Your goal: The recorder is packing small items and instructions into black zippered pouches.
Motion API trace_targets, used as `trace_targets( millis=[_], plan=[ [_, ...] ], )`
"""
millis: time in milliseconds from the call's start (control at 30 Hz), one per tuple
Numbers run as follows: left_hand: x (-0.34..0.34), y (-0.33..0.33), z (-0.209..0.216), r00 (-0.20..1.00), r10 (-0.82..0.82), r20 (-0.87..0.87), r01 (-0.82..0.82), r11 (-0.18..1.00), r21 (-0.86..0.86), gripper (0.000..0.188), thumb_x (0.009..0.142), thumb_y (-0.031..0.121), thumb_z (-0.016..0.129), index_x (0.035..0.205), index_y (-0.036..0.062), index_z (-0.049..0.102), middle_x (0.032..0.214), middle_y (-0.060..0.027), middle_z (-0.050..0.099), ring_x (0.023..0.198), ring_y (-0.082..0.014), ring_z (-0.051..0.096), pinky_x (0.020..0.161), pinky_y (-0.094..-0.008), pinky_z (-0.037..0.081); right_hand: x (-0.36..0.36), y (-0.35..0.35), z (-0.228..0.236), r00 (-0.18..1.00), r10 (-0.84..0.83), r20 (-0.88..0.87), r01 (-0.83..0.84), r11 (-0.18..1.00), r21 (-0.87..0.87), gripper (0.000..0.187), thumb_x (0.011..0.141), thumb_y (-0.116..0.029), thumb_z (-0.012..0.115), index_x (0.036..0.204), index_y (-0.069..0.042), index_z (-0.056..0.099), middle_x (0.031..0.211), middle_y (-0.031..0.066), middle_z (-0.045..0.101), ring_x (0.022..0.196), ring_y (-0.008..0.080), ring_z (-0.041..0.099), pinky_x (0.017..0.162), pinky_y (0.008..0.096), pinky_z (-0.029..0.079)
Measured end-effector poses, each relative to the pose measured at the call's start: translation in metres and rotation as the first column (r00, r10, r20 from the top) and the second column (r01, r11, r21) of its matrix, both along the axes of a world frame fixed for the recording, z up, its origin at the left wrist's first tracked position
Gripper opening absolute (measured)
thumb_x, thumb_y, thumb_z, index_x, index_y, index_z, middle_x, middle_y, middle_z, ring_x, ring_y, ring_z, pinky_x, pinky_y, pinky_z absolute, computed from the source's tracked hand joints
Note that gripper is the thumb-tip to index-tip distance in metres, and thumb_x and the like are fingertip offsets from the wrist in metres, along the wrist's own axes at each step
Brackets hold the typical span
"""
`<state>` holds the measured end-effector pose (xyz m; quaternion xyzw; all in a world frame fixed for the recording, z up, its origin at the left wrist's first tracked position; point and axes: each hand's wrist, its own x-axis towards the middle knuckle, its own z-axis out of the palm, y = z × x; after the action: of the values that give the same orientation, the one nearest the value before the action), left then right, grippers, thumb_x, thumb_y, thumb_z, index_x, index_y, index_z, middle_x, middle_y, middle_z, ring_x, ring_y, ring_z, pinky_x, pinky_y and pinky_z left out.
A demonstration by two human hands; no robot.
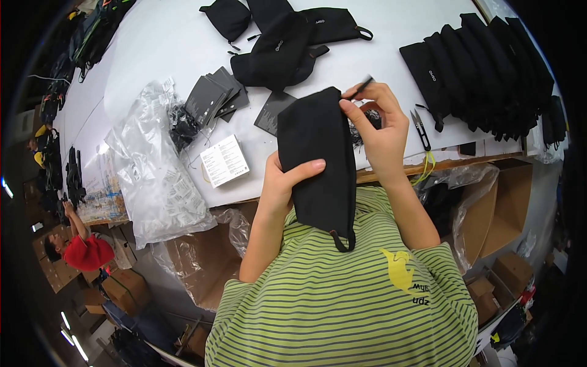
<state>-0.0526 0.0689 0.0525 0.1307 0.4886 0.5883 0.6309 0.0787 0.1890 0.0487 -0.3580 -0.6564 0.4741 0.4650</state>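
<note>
A flat black fabric pouch (pixel 315 134) is held upright in front of my chest, with a small loop at its lower corner. My left hand (pixel 284 183) grips its left side, thumb lying across the front and fingers behind. At the upper right corner, my right hand (pixel 385 128) pinches the zipper edge between thumb and finger. A short dark zipper pull (pixel 362 87) sticks up from those fingers. Past the pouch, partly hidden by my right hand, lies a brown ring-like roll (pixel 373 111) with dark strands. Thread snips (pixel 420 130) with a yellow cord lie right of that hand.
Several black pouches (pixel 278 46) are heaped at the far middle, and a row of them (pixel 477 73) overlaps at right. Dark grey cards (pixel 211 95), a white label stack (pixel 225 160) and a clear bag of labels (pixel 147 165) lie left. Open cartons (pixel 507 196) stand below the table edge.
</note>
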Motion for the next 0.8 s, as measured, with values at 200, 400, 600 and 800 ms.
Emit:
trace_targets(
  millis=[200,400,600,800],
  plan=[
    [-0.006,0.011,-0.005,0.930,0.365,0.048,-0.366,0.930,0.021,0.028,0.078,0.009,0.067,0.102,-0.0051,0.060,0.089,-0.0104,0.066,0.074,-0.0180,0.066,0.068,-0.0275,0.054,0.007,-0.020,0.016,0.954,0.217,0.209,-0.257,0.948,0.188,0.017,0.069,-0.012,0.076,0.079,-0.004,0.066,0.081,0.0031,0.060,0.081,0.0190,0.052,0.071,0.0291,0.042],
    [-0.033,0.010,-0.021,0.865,0.483,0.134,-0.485,0.874,-0.021,0.027,0.085,0.015,0.060,0.106,-0.0022,0.060,0.098,-0.0120,0.066,0.084,-0.0223,0.066,0.075,-0.0323,0.055,0.027,-0.033,0.019,0.806,0.541,0.239,-0.551,0.834,-0.033,0.021,0.069,-0.017,0.077,0.077,-0.003,0.063,0.086,0.0050,0.059,0.084,0.0220,0.051,0.075,0.0311,0.042],
    [-0.015,0.008,-0.009,0.877,0.478,0.049,-0.480,0.877,0.034,0.033,0.091,0.018,0.055,0.119,-0.0005,0.053,0.112,-0.0100,0.062,0.099,-0.0189,0.062,0.084,-0.0312,0.051,0.022,-0.033,0.039,0.811,0.164,0.562,-0.462,0.769,0.442,0.046,0.068,-0.022,0.075,0.111,-0.017,0.059,0.108,0.0063,0.055,0.104,0.0241,0.049,0.092,0.0351,0.036],
    [-0.012,-0.014,-0.011,0.944,0.218,0.248,-0.257,0.957,0.137,0.050,0.094,0.027,0.055,0.133,0.0036,0.037,0.133,-0.0106,0.046,0.114,-0.0193,0.053,0.092,-0.0356,0.047,0.020,-0.020,0.034,0.869,0.159,0.468,-0.416,0.746,0.519,0.047,0.058,-0.006,0.073,0.104,-0.014,0.065,0.092,0.0036,0.060,0.083,0.0221,0.058,0.076,0.0351,0.047]
  ],
)
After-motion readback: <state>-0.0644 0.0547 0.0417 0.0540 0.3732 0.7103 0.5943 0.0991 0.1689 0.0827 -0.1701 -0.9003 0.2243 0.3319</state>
